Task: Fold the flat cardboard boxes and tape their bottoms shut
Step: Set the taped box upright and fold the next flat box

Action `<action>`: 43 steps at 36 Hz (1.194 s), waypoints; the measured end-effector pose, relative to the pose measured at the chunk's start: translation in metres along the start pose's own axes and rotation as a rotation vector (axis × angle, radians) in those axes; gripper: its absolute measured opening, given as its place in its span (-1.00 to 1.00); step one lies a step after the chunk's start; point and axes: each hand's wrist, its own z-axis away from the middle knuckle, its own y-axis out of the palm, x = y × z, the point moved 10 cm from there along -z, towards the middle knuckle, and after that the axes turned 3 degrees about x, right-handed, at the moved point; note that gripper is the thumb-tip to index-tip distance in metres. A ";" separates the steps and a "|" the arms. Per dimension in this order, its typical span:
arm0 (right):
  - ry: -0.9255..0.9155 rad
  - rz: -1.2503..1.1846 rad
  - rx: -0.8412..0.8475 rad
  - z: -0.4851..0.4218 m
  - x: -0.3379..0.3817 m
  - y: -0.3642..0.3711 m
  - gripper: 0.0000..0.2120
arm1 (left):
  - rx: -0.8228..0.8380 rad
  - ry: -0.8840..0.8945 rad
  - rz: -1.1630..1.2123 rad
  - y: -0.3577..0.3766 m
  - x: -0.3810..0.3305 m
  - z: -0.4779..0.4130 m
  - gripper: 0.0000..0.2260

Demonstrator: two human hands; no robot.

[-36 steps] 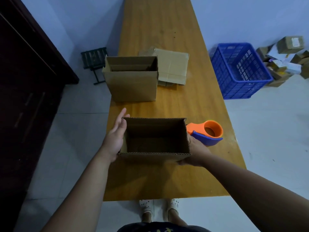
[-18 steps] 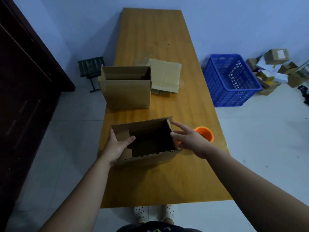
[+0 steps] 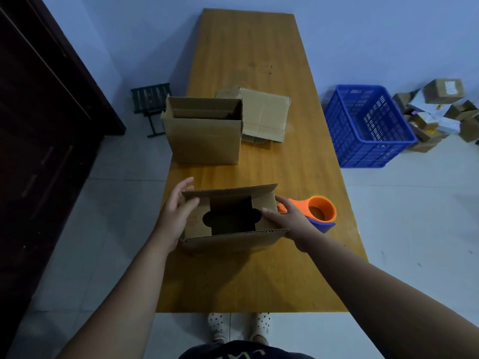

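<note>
**Cardboard end flaps first: press them level before the long ones close**

The box (image 3: 228,239) stands on the near part of the wooden table (image 3: 259,281), open side up, between the person's two hands. The left hand (image 3: 176,216) lies against the box's left end with relaxed, mostly straight fingers and its thumb on the left end flap (image 3: 201,225). The right hand (image 3: 287,218) presses flat fingers on the right end flap (image 3: 263,200). Neither hand is clenched. Both short flaps are turned inward, and a dark gap shows between them. The two long flaps stand up at the near and far sides.

To do this step well, the person should probably push each short flap down until it lies level with the box's rim. The walls need to stay square, or the long flaps are likely to meet crookedly. One hand could then hold the flaps flat while the other folds the long sides over.

The orange tape dispenser (image 3: 302,204) sits just beside the right hand, within easy reach for sealing the seam. A second opened box (image 3: 204,141) and some flat cardboard (image 3: 267,112) lie farther along the table.
</note>
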 end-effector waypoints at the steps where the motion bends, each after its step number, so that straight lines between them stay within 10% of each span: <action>1: 0.002 -0.003 0.001 0.000 0.000 0.000 -0.31 | 0.000 0.063 -0.031 -0.003 -0.011 0.004 -0.67; 10: 0.000 -0.066 -0.006 -0.003 0.002 0.000 -0.36 | 0.307 0.281 -1.196 0.048 -0.041 0.030 -0.02; 20: -0.423 0.177 -0.303 0.026 0.046 -0.026 -0.69 | 0.344 0.207 -1.213 0.058 -0.032 0.039 -0.32; 27: -0.562 0.495 -0.189 0.039 0.059 -0.006 -0.60 | 0.333 0.194 -1.217 0.050 -0.025 0.031 0.08; 33: -0.573 0.650 -0.176 0.040 0.058 -0.004 -0.61 | 0.288 0.248 -1.181 0.050 -0.034 0.030 -0.51; 43: -0.719 0.859 -0.322 0.037 0.056 0.006 -0.85 | -0.155 0.443 -1.093 0.055 -0.025 0.029 -0.76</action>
